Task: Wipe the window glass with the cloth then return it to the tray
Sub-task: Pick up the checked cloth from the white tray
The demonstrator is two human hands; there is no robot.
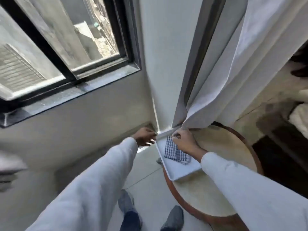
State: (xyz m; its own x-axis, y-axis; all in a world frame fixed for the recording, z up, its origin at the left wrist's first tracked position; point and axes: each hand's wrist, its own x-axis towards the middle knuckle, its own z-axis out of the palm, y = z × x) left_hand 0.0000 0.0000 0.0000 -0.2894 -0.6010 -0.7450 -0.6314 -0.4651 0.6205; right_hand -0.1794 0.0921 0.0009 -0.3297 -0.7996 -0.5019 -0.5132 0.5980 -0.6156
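A folded blue-and-white checked cloth (173, 151) lies in a white tray (180, 170) on a round table. My right hand (185, 141) rests on the far end of the cloth, fingers curled onto its top edge. My left hand (145, 136) hovers just left of the tray's far corner, fingers loosely apart and holding nothing. The window glass (80, 34) in its black frame fills the upper left, well above both hands.
The round table (221, 147) has a pale top and a dark wooden rim. A white curtain (233, 72) hangs down to the table's far edge. The dark window sill (70, 95) juts out at left. My feet stand on the pale floor (146, 180) below.
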